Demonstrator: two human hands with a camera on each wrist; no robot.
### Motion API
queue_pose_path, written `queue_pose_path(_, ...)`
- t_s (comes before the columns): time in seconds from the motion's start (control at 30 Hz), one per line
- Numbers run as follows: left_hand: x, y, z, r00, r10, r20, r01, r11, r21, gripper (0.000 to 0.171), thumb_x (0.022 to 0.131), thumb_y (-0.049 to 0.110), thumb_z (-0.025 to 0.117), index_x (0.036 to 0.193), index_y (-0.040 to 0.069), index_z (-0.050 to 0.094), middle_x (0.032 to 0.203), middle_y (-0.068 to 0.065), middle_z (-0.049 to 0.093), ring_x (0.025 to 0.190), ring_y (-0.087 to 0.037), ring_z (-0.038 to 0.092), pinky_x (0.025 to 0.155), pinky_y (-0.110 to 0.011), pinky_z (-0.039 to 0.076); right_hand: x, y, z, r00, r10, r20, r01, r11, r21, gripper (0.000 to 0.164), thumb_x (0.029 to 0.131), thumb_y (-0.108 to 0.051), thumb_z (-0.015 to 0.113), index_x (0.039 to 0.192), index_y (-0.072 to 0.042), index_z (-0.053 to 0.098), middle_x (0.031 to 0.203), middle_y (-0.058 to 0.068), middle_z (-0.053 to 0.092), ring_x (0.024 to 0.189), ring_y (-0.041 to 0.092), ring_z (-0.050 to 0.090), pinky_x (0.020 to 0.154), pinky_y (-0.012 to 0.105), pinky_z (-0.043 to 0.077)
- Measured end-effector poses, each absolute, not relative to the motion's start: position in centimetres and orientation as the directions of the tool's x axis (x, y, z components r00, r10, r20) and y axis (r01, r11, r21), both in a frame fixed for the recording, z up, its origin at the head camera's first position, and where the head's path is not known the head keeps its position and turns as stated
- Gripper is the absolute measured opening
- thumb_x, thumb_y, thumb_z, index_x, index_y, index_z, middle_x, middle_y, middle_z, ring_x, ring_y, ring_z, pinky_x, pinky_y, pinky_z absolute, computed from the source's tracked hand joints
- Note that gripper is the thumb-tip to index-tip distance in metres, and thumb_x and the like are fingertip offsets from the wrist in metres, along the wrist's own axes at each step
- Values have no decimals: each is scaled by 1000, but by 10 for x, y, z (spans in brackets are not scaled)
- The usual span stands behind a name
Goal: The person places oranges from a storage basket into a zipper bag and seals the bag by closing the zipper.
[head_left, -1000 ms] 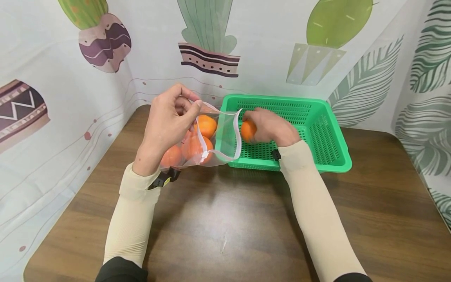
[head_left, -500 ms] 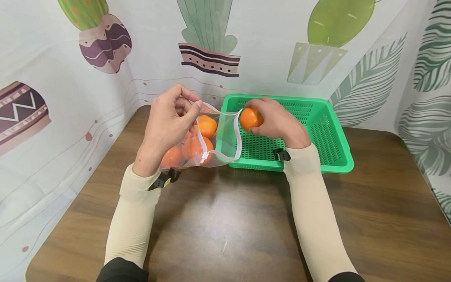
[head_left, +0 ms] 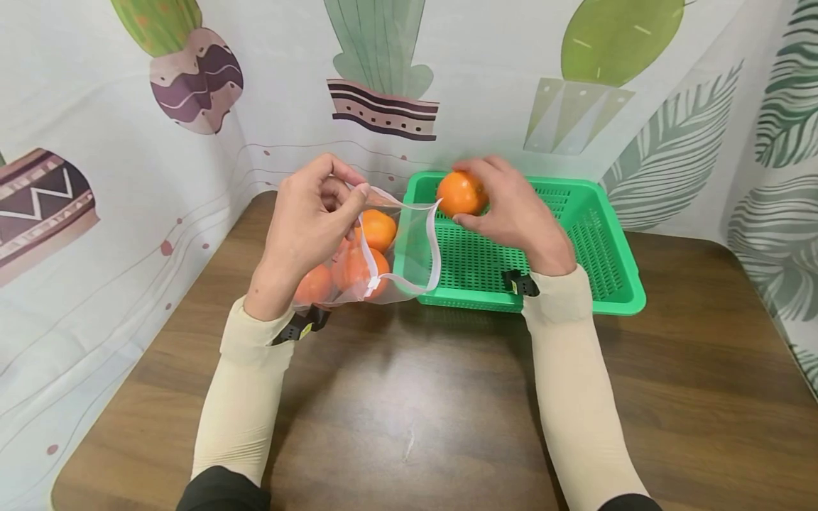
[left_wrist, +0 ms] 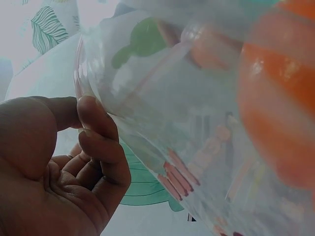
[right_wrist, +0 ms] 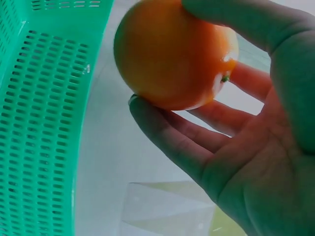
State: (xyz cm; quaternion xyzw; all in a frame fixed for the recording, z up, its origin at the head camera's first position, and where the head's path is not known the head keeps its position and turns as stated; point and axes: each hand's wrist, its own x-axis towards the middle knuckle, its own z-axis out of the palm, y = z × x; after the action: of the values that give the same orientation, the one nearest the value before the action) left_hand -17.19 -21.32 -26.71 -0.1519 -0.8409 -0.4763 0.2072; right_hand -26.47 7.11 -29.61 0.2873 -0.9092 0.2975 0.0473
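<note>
My left hand pinches the rim of a clear zip bag between thumb and index finger, and the bag's mouth gapes toward the right. Inside the bag several oranges show through the plastic; one bagged orange fills the right of the left wrist view. My right hand grips another orange with thumb and fingers, above the back left of the green basket. In the right wrist view the held orange shows a small green stem spot near the palm.
The basket stands on a brown wooden table, with the bag overlapping its left end in the head view. A fabric backdrop printed with cacti and leaves rises right behind the table.
My right hand has lifted the orange up out of the basket, to above its back left rim. The left hand and the bag have stayed in place.
</note>
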Motion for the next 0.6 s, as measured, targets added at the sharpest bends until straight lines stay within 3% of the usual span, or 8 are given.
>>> queue_pose_path(0.6,-172,-212,-267,-863,61,501,460,503,731,11,102,14,71,106,5,68,63,-6,64,47,-24,58,41,-24,41,-241,87,-275,-781,-474,407,-624,617,-479,65,87,-18,84,148,-12,59,141,13,59,124,32,55,102,54,50)
